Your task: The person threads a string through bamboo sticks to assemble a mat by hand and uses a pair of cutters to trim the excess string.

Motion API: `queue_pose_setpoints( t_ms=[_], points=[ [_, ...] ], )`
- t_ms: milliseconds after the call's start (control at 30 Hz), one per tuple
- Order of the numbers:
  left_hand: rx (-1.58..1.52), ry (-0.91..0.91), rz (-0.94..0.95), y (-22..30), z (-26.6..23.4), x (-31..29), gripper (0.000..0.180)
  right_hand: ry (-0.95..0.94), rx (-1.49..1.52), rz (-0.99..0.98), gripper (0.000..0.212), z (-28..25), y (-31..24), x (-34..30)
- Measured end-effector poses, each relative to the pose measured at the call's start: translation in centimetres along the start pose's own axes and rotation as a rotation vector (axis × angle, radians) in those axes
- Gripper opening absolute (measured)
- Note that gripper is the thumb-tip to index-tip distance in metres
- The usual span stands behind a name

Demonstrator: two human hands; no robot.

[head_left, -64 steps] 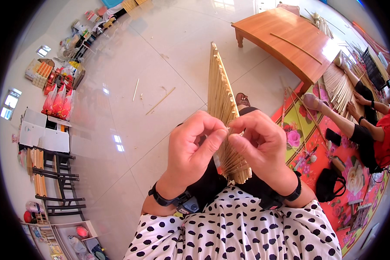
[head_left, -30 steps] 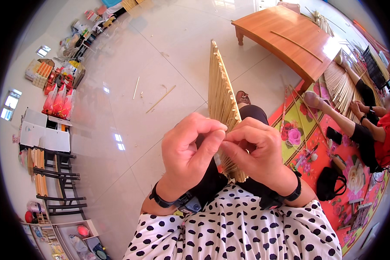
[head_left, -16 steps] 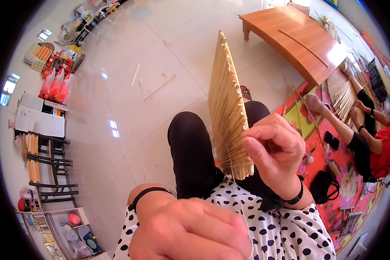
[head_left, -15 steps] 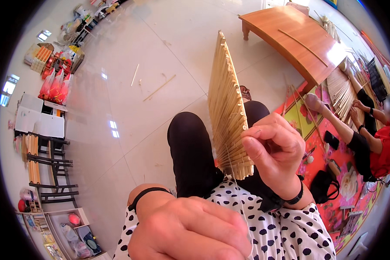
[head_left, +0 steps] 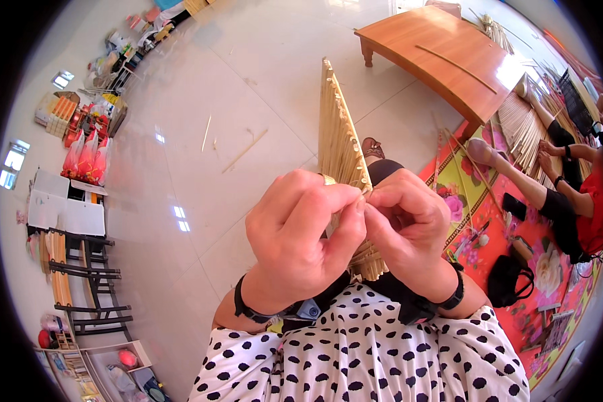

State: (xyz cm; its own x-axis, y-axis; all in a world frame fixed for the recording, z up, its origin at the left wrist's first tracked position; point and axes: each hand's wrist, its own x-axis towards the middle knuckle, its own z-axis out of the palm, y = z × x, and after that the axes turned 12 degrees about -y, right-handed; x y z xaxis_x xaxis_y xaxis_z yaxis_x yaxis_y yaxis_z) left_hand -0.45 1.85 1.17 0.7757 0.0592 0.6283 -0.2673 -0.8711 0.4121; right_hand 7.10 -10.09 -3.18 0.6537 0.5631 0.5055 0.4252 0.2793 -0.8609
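Note:
A panel of pale stalks (head_left: 338, 141), laid side by side with their cut ends along one edge, stands upright on edge between my knees. My left hand (head_left: 301, 238), with a ring on one finger, is closed in a pinch at the panel's near edge. Facing it, my right hand (head_left: 412, 231) also pinches there, and the fingertips of both hands meet at the stalk ends. What lies between the fingertips is too small to make out. Both hands hide the middle of the panel; its lower end (head_left: 370, 264) shows below them.
A low wooden table (head_left: 442, 50) with one stalk on it stands at the far right. Another person in red (head_left: 593, 221) sits on a floral mat (head_left: 472, 201) among bundles of stalks (head_left: 516, 127). Black-legged folding furniture (head_left: 90, 281) and red bags (head_left: 87, 161) line the left.
My left hand has risen from low in front of my lap to the panel's edge, meeting my right hand. The thread seen running down from the panel to it no longer shows.

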Motion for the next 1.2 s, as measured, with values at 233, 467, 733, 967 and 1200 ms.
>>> queue_pose_setpoints(
  t_ms=[233,467,733,967,1200],
  points=[
    [0.092,-0.007,0.080,0.1,0.4,0.2,0.012,0.040,-0.069,-0.015,0.008,0.0,0.4,0.1],
    [0.195,0.029,0.122,0.4,1.3,0.8,0.011,0.042,-0.061,0.003,0.008,-0.4,0.6,0.0],
    [0.237,0.023,0.144,0.4,1.5,1.0,0.012,0.046,-0.033,-0.008,0.009,-0.5,0.7,0.0],
    [0.244,0.027,0.123,0.7,1.6,1.0,0.014,0.055,-0.063,-0.041,0.010,-0.4,1.1,-0.2],
    [0.252,0.046,0.093,0.8,1.6,0.9,0.019,0.048,-0.129,-0.040,0.010,-0.4,1.0,-0.1]
  ],
)
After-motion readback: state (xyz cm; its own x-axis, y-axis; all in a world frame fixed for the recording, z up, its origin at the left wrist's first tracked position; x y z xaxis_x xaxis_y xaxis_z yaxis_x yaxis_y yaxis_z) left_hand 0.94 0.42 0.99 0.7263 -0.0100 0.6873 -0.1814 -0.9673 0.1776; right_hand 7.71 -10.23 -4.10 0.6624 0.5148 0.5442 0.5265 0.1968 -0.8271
